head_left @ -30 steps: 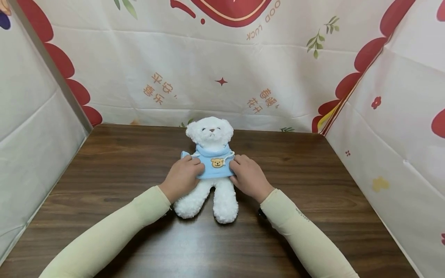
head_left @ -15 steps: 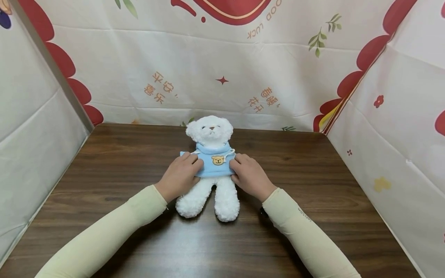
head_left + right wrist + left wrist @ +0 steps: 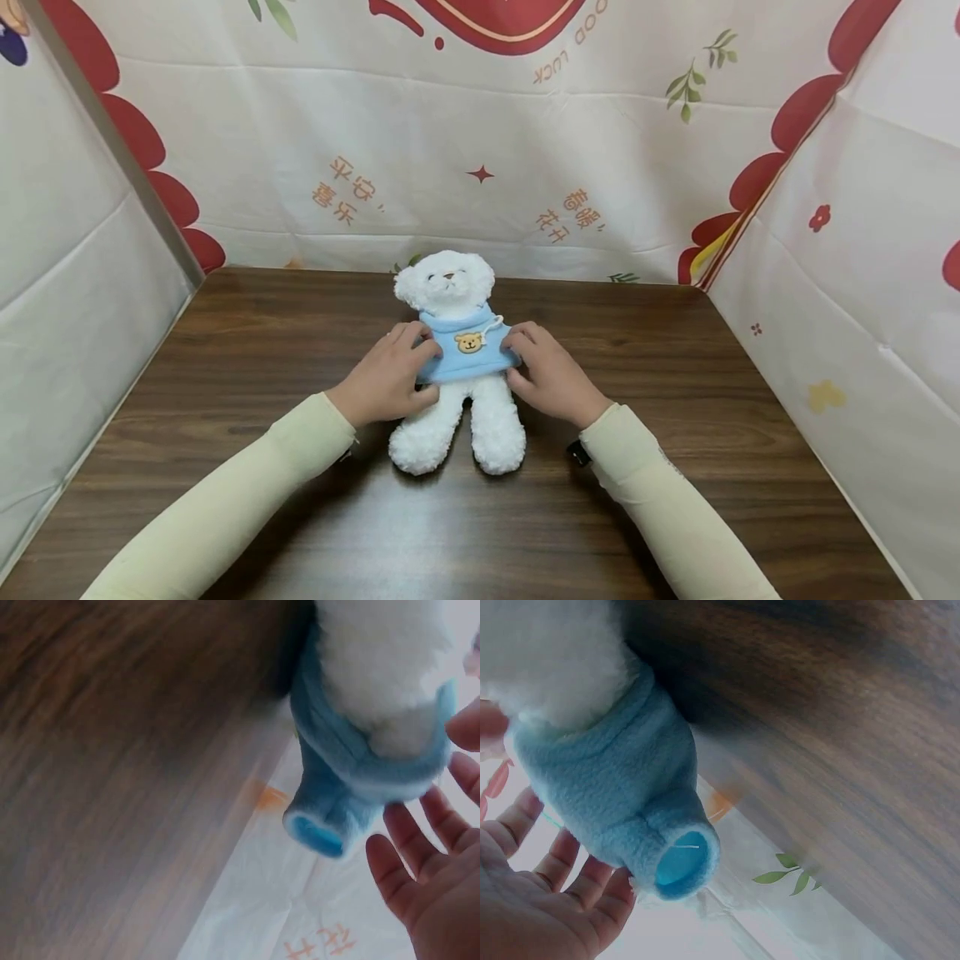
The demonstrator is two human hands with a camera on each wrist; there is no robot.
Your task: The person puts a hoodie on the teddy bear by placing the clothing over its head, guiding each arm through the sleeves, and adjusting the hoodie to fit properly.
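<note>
"Talk to me: where was the plush bear (image 3: 476, 386)?"

"I had it face up on the wooden table (image 3: 675, 417), head at the far edge, about midway between the two far corners, feet toward the near edge."

"And the left hand (image 3: 386, 375)?"

"There it was, on the flank nearer the left edge! I saw the fingers loosely spread, a little bent, tips touching the light-blue sweater (image 3: 468, 367), thumb down by the thigh. It gripped nothing."

"Right hand (image 3: 555, 375)?"

"On the flank facing the right edge: fingers apart, gently bent, tips against the sweater, thumb set off from them. I saw no grip there either."

"Your wrist cameras?"

"On the left one I caught a round sleeve opening (image 3: 682, 862), gaping, just beside the fingertips."

"And the front?"

"A bear-face patch (image 3: 470, 342) sat mid-chest, a white cord (image 3: 492, 327) just beside it. Past the far edge hung a printed backdrop (image 3: 420, 150)."
</note>
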